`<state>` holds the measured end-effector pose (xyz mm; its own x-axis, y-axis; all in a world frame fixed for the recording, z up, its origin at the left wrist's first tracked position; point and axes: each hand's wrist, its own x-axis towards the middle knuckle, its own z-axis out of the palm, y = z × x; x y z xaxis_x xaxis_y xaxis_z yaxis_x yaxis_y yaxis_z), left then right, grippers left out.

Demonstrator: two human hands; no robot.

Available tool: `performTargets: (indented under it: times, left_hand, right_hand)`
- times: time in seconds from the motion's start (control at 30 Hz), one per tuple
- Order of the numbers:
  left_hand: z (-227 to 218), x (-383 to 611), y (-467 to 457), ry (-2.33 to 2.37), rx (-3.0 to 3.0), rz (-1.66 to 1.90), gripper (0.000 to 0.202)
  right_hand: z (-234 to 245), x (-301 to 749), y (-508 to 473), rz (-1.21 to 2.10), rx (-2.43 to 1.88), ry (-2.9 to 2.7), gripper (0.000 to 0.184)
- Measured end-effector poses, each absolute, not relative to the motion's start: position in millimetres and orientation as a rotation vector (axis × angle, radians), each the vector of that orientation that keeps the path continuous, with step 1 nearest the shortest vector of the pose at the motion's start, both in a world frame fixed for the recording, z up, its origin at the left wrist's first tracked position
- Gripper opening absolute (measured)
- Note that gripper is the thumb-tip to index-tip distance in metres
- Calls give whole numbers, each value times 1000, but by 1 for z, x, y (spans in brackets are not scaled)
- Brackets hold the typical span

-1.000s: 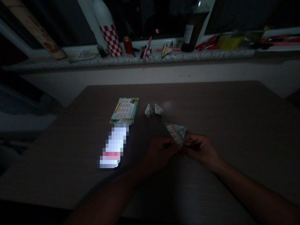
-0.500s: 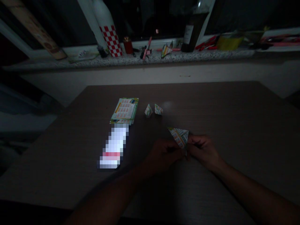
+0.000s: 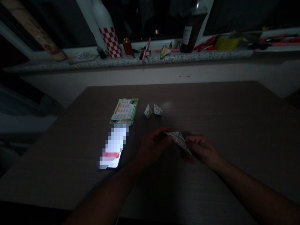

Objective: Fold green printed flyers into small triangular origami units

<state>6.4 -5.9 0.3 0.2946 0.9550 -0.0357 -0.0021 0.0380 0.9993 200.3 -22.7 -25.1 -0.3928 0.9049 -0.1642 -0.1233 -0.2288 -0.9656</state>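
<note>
A folded paper triangle, printed in white, green and orange, is held between my two hands above the table. My left hand pinches its left corner between thumb and fingers. At its right side, my right hand grips the edge, some fingers hidden behind the paper. Beyond my hands stand two small folded paper pieces, one on the left and one on the right. A stack of printed calendar sheets lies to their left.
A lit phone lies on the brown table, left of my left hand. Along the stone windowsill stand a checkered bottle, a dark bottle, a small red jar and another folded paper piece.
My left hand has shifted left and up to the triangle's far-left corner. The paper has turned and now lies flatter and longer between my hands. My right hand has barely moved.
</note>
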Motion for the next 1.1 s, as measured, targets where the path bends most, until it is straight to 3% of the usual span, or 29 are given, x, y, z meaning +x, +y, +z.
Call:
performTargets:
  times: [0.23, 0.43, 1.1]
  left_hand:
    - [5, 9, -4, 1129, 1302, 1023, 32]
    - [3, 8, -4, 1174, 1376, 996, 33]
    - [-2, 4, -7, 1067, 1950, 950, 26]
  right_hand:
    - [-15, 198, -22, 1401, -1204, -1420, 39]
    - [-11, 196, -27, 1053, -1406, -1659, 36]
    - [-10, 196, -23, 747, -1455, -1794, 35]
